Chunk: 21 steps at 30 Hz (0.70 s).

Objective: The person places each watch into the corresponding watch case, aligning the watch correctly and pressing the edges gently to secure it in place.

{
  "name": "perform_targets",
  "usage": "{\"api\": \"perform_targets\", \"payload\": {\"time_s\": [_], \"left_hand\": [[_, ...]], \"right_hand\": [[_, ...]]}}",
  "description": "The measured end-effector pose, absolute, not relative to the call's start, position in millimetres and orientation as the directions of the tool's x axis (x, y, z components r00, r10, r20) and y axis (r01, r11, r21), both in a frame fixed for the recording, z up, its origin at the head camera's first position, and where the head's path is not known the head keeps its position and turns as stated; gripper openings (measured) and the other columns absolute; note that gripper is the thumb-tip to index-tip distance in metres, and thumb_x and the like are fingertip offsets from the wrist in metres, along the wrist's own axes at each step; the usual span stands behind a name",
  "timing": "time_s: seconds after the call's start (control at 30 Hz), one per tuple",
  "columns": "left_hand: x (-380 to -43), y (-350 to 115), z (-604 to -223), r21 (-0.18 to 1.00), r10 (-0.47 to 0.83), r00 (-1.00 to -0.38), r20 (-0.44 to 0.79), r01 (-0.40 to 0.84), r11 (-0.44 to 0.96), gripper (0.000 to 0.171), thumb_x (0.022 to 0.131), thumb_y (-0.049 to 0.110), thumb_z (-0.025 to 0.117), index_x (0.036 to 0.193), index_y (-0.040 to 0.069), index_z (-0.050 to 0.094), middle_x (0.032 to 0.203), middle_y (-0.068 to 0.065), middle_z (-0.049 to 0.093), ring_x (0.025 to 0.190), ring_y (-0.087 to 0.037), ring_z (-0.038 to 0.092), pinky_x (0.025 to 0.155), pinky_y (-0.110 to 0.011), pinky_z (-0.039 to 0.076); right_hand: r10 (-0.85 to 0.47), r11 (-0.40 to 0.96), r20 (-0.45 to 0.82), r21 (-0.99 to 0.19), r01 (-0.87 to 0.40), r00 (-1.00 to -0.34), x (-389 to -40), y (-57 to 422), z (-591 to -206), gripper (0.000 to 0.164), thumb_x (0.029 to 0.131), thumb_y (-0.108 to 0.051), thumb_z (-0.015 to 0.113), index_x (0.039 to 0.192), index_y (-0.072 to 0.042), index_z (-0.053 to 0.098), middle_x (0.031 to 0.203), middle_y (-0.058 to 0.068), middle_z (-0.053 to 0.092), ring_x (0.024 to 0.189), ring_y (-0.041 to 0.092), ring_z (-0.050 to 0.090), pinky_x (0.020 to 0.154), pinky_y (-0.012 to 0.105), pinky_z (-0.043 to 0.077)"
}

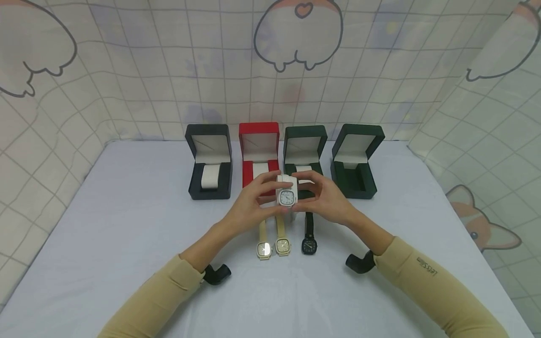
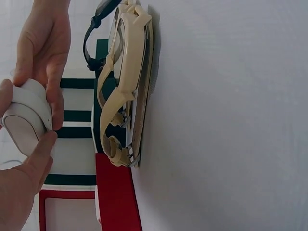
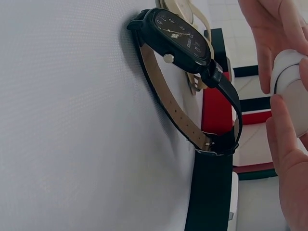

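Both hands hold a white watch [image 1: 287, 197] up above the table, in front of the boxes. Its strap wraps a rounded white cushion [image 2: 34, 87], whose smooth end also shows in the right wrist view. My left hand [image 1: 250, 203] pinches it from the left with thumb and fingers. From the other side my right hand [image 1: 328, 201] grips it with thumb and fingertips. Below the hands, two cream watches [image 1: 264, 250] and a black watch [image 3: 180, 41] stand on the table, straps fastened in loops.
Open watch boxes line the back: a dark box [image 1: 192, 185] with a white cushion, a red box [image 1: 258, 126], a green box [image 1: 305, 131] partly behind the right hand, and a cushionless green box [image 1: 355, 190] at right. Patterned cloth [image 1: 220, 61] hangs behind the white table [image 1: 139, 211].
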<state>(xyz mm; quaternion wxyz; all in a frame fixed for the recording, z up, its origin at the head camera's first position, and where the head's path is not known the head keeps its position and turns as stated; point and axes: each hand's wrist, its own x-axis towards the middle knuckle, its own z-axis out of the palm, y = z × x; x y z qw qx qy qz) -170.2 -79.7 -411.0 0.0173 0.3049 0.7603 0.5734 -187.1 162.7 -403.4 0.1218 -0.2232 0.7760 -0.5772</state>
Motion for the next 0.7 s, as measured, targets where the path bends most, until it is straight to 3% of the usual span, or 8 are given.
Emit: {"api": "perform_targets", "payload": {"time_s": [0.33, 0.7], "left_hand": [[-170.3, -76.7, -414.2, 0.880, 0.454, -0.831, 0.321, 0.439, 0.183, 0.056, 0.087, 0.009, 0.084, 0.140, 0.013, 0.065, 0.153, -0.009, 0.043, 0.139, -0.026, 0.043, 0.099, -0.044, 0.053], [-173.5, -77.7, -414.0, 0.887, 0.434, -0.854, 0.287, 0.408, 0.216, 0.056, 0.088, 0.011, 0.083, 0.140, 0.017, 0.065, 0.151, -0.012, 0.045, 0.138, -0.026, 0.040, 0.096, -0.051, 0.054]], "right_hand": [[-0.469, 0.251, 0.045, -0.951, -0.182, -0.882, -187.4, 160.9, -406.0, 0.072, 0.085, 0.001, 0.082, 0.148, -0.009, 0.047, 0.149, 0.010, 0.046, 0.129, 0.033, 0.057, 0.088, 0.037, 0.058], [-0.464, 0.265, 0.044, -0.946, -0.186, -0.885, -187.5, 159.7, -406.1, 0.075, 0.084, 0.002, 0.083, 0.148, -0.010, 0.046, 0.151, 0.009, 0.045, 0.128, 0.033, 0.057, 0.088, 0.036, 0.059]]}}
